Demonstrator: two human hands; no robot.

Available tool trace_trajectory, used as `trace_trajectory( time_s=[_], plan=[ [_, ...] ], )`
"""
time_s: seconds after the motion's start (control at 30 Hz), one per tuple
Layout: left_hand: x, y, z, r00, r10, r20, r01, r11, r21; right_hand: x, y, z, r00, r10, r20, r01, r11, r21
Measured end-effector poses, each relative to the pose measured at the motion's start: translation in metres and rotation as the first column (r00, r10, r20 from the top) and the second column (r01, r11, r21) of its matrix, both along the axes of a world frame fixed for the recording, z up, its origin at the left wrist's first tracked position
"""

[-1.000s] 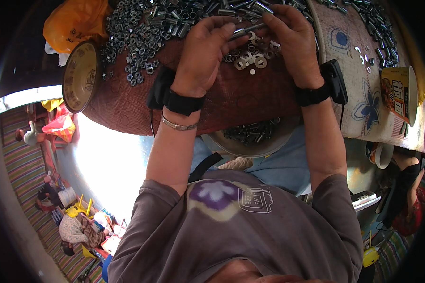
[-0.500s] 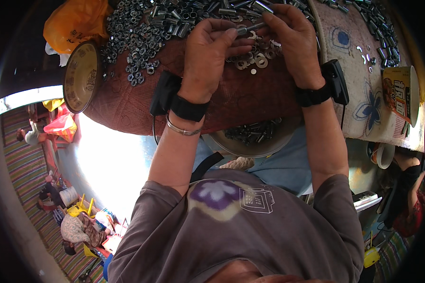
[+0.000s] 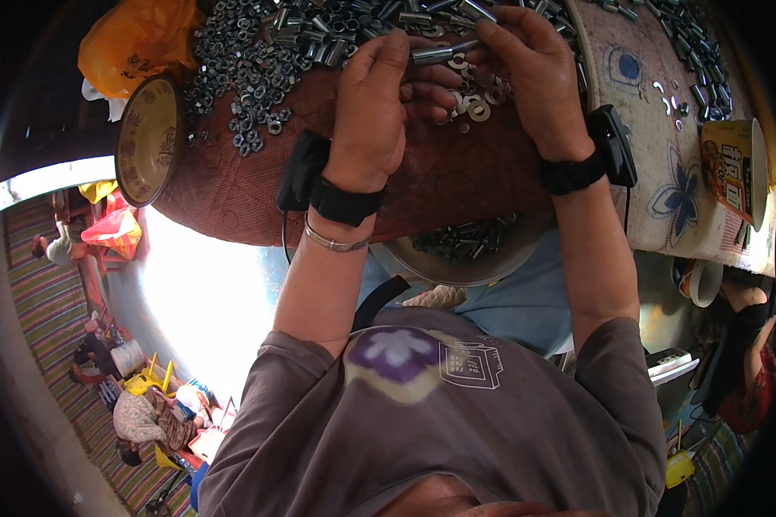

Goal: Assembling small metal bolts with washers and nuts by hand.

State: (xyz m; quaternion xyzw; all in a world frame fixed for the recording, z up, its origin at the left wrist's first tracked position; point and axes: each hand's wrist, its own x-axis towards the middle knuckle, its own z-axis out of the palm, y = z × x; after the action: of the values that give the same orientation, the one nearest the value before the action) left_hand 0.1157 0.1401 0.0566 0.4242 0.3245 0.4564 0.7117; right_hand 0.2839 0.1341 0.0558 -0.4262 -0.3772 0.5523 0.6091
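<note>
My right hand [image 3: 530, 82] pinches the right end of a shiny anchor bolt [image 3: 467, 46] between thumb and fingers. A wider metal sleeve [image 3: 431, 56] sits around the bolt's left part. My left hand [image 3: 371, 112] is just left of it, thumb raised and fingers spread below the sleeve, apparently not gripping it. Under and beyond the hands lie loose flat washers [image 3: 478, 110], a heap of hex nuts [image 3: 254, 82] to the left, and a pile of metal sleeves [image 3: 332, 30] at the far side. The right fingertips are partly hidden behind the bolt.
A dark red cloth [image 3: 310, 121] covers the work surface. A bowl [image 3: 151, 142] and orange bag [image 3: 138, 43] stand left. Below the edge, a basin [image 3: 491, 277] holds dark metal parts. A patterned cloth [image 3: 642, 155] with more sleeves and a paper tub [image 3: 737, 172] lies right.
My left thumb has lifted off the sleeve and moved left, and the left fingers have spread. More of the sleeve shows; my right hand still holds the bolt in nearly the same place.
</note>
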Motion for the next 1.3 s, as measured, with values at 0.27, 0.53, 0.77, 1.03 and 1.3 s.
trace_trajectory(
  time_s=[0.27, 0.53, 0.77, 1.03, 1.3],
  plan=[
    [0.007, -0.006, -0.008, 0.982, 0.173, -0.07, -0.157, 0.969, 0.192, 0.001, 0.001, -0.006, 0.999, -0.003, -0.047, 0.003, 1.0, 0.005],
    [0.005, -0.004, -0.004, 0.948, 0.304, -0.094, -0.27, 0.924, 0.269, 0.006, 0.0, 0.004, 0.998, -0.068, 0.009, 0.067, 0.99, 0.124],
    [0.005, -0.01, -0.006, 0.869, 0.267, -0.418, -0.096, 0.918, 0.385, 0.004, -0.002, 0.003, 0.998, -0.058, -0.011, 0.059, 0.986, 0.155],
    [0.006, -0.013, -0.002, 0.868, 0.279, -0.412, -0.107, 0.913, 0.394, 0.0, -0.003, 0.004, 0.982, -0.092, 0.165, 0.065, 0.985, 0.163],
    [0.003, -0.009, -0.006, 0.894, 0.353, -0.277, -0.231, 0.892, 0.39, -0.013, -0.009, 0.002, 0.997, -0.057, 0.057, 0.052, 0.995, 0.09]
  ],
)
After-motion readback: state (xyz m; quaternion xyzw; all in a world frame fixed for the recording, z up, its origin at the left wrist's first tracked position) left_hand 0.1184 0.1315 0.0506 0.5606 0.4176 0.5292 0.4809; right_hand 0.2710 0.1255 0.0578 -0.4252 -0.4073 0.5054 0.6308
